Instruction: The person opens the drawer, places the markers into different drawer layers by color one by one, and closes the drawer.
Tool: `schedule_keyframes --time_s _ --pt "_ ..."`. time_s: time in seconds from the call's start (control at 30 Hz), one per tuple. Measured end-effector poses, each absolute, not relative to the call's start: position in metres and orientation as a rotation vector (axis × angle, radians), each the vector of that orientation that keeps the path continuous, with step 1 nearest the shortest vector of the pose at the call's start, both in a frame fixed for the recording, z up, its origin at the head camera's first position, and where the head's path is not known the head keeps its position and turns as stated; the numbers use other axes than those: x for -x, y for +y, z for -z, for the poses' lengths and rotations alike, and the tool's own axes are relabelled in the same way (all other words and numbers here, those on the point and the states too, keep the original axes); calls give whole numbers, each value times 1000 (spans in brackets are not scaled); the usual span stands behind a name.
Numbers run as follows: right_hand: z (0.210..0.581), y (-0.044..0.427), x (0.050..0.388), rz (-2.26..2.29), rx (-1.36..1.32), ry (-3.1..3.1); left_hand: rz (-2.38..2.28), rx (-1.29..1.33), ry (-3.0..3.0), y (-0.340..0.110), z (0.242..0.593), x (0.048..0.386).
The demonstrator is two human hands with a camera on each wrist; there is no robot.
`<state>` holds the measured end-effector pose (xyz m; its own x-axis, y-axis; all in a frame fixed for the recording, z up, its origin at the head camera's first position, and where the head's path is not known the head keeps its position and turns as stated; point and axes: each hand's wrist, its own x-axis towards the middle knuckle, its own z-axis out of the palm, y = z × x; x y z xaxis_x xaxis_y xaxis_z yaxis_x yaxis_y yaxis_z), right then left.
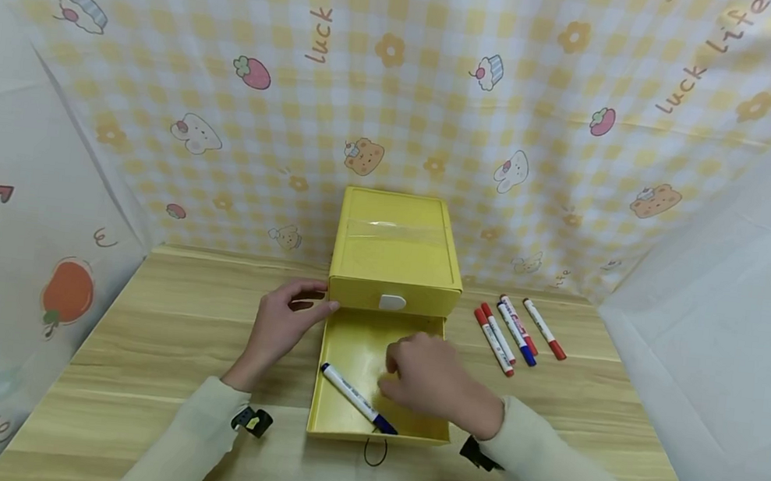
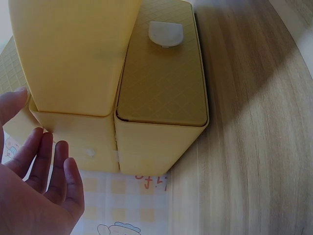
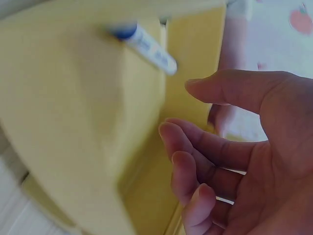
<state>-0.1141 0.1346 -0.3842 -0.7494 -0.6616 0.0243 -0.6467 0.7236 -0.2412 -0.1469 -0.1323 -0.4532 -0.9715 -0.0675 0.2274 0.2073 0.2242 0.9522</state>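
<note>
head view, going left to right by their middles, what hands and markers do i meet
left hand, marker in the drawer → wait-free order continues: right hand, cluster of four markers, lone red-capped marker

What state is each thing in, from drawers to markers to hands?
Drawer unit: standing on the tabletop.
Top drawer: closed.
Middle drawer: pulled open.
Bottom drawer: closed.
Blue-capped marker in the middle drawer: capped, lying slantwise.
Five other markers, four red and one blue: lying on the tabletop, caps seemingly on.
Left hand: beside the drawer unit, fingers relaxed, holding nothing.
Right hand: over the middle drawer, fingers loosely bent, holding nothing.
</note>
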Motion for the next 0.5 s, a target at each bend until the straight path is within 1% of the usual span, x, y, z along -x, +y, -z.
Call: schedule_keyframes --time_s 0.27,0.37,0.5 --pt "382 183 129 556 909 3011 1815 140 -2278 -133 454 147" --pt "388 202 136 645 858 3091 1813 144 -2277 -133 454 147" --pt "399 224 145 700 706 3177 1816 146 -2277 -133 454 147"
